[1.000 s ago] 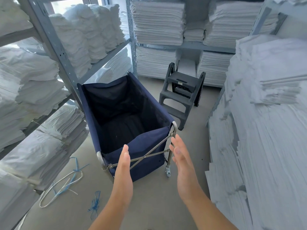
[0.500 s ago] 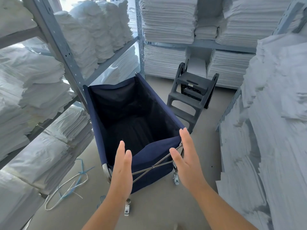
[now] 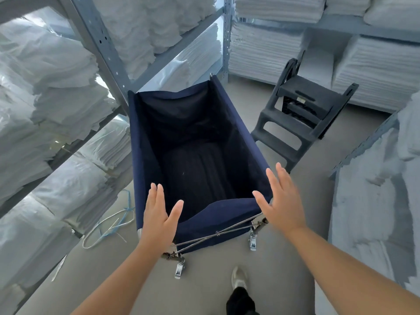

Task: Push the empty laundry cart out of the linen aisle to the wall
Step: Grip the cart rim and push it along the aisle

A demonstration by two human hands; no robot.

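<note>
- The empty navy fabric laundry cart on a folding metal frame point(image 3: 195, 160) stands in the aisle just ahead of the person, long axis running away from them.
- Left hand point(image 3: 159, 217) and right hand point(image 3: 280, 201) are spread flat at its near corners, gripping nothing; contact is unclear.
- A dark grey plastic step stool point(image 3: 302, 117) stands beyond on the right, white linen shelving point(image 3: 91, 39) close on the left.

A linen storeroom, of the kind kept by a laundry or hotel. Grey perforated-steel shelving racks point(image 3: 97, 39) line a narrow aisle, loaded with tall stacks of folded white sheets and towels point(image 3: 266, 51), some bundled in clear plastic wrap point(image 3: 68, 187). On the bare grey floor point(image 3: 204, 287) stand a navy fabric laundry cart on a folding metal frame point(image 3: 145, 160) and a dark grey plastic step stool point(image 3: 302, 110).
</note>
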